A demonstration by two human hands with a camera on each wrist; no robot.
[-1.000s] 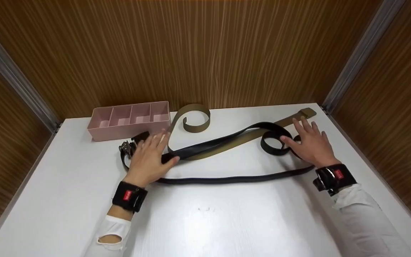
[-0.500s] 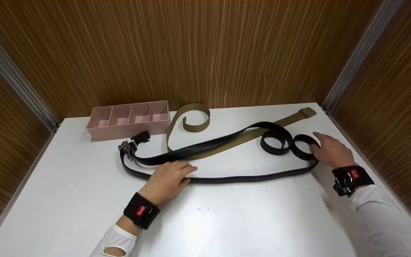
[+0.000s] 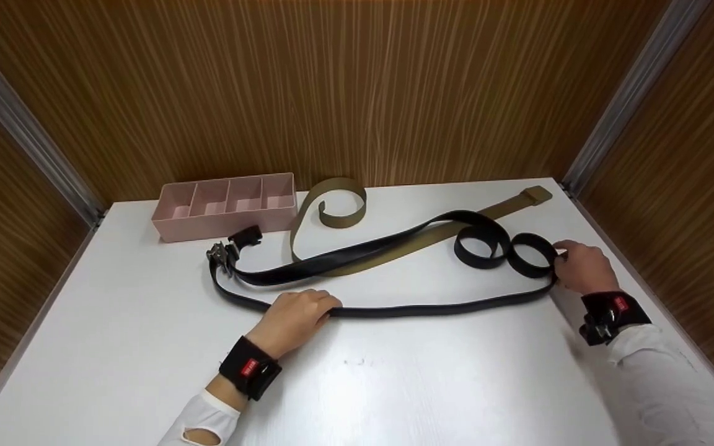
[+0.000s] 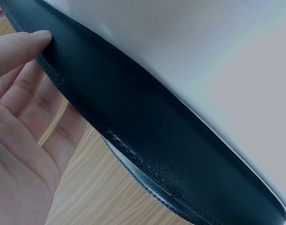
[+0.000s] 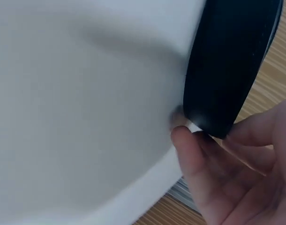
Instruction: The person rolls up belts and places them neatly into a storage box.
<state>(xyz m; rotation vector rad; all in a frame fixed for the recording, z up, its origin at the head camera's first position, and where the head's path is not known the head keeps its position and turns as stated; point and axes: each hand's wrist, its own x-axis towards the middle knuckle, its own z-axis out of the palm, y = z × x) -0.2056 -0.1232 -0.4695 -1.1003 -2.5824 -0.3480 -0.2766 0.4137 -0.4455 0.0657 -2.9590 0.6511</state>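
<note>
A black leather belt (image 3: 419,311) lies in a long loop on the white table. Its metal buckle (image 3: 220,255) is at the left, and it curls into two rings at the right. My left hand (image 3: 292,319) pinches the front stretch of this belt. In the left wrist view the thumb is on one face of the belt (image 4: 133,112), with the fingers behind it. At the right bend, my right hand (image 3: 586,267) holds the belt (image 5: 227,70) by its edge between thumb and fingers. An olive belt (image 3: 388,255) passes partly beneath the black one.
A pink box (image 3: 227,224) with several compartments stands at the back left. The olive belt's coiled end (image 3: 344,220) is beside it, and its buckle (image 3: 537,195) lies near the back right corner. Wood-grain panels (image 3: 357,93) enclose the table (image 3: 363,378).
My left hand has come down from near the buckle to the front stretch and grips it. My right hand has moved down and right from above the rings to the belt's right bend.
</note>
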